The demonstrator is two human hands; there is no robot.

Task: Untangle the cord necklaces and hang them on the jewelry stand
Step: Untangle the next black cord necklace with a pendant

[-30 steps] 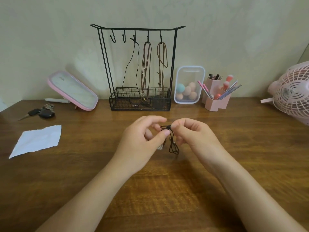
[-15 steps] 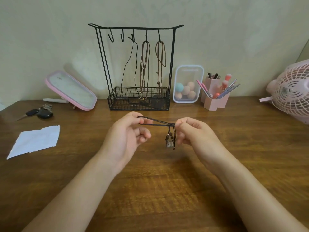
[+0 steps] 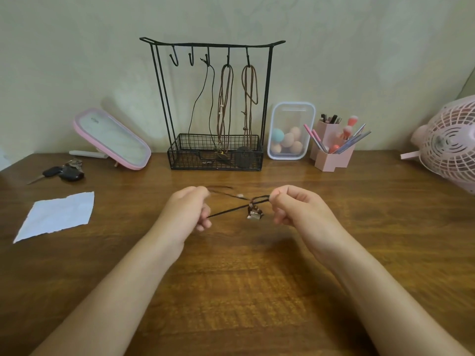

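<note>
A dark cord necklace (image 3: 231,208) with beads and a small silver pendant (image 3: 254,214) is stretched above the wooden table between my hands. My left hand (image 3: 186,211) grips one end of the cord in curled fingers. My right hand (image 3: 295,206) pinches the other end, close to the pendant. The strands cross between the hands. Behind them the black wire jewelry stand (image 3: 267,98) holds three cord necklaces (image 3: 226,106) on its right-hand hooks; two hooks on the left are bare.
A pink-framed mirror (image 3: 111,138) leans at the back left, with keys (image 3: 63,172) and a torn white paper (image 3: 56,215) in front of it. Right of the stand are a clear box of sponges (image 3: 290,131), a pink brush holder (image 3: 331,150) and a pink fan (image 3: 449,142).
My hands have pulled apart sideways, and the bunched cord has opened into long crossing strands. The pendant hangs near my right hand.
</note>
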